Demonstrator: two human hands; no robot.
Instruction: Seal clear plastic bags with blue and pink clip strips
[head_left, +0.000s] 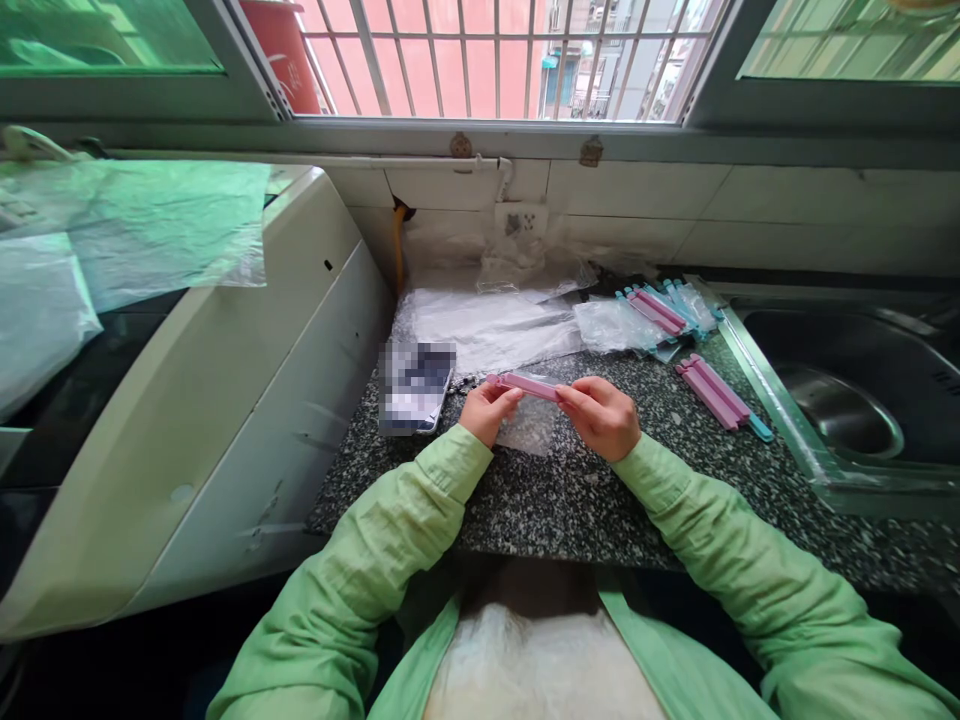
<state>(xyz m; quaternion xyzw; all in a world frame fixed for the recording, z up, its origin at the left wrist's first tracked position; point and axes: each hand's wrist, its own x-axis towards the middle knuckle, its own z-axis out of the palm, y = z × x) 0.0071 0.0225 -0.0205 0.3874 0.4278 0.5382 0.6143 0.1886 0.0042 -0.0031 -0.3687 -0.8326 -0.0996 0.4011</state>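
A pink bag sealing clip [531,386] is stretched between my two hands above the counter. My left hand [486,412] pinches its left end, and the fingers of my right hand [604,416] close on the right end. A small clear plastic bag [528,428] hangs or lies just below the clip; whether the clip grips it I cannot tell. To the right, pink clips [711,392] rest side by side with a blue clip [760,428] sticking out from under them. Farther back, more pink and blue clips [660,310] are piled on plastic bags.
A phone-like device [433,390], partly blurred out, lies left of my hands on the speckled counter [570,510]. Clear plastic sheeting [487,325] spreads behind. A steel sink [847,410] is at the right, a large cream appliance [247,330] at the left. A barred window stands behind.
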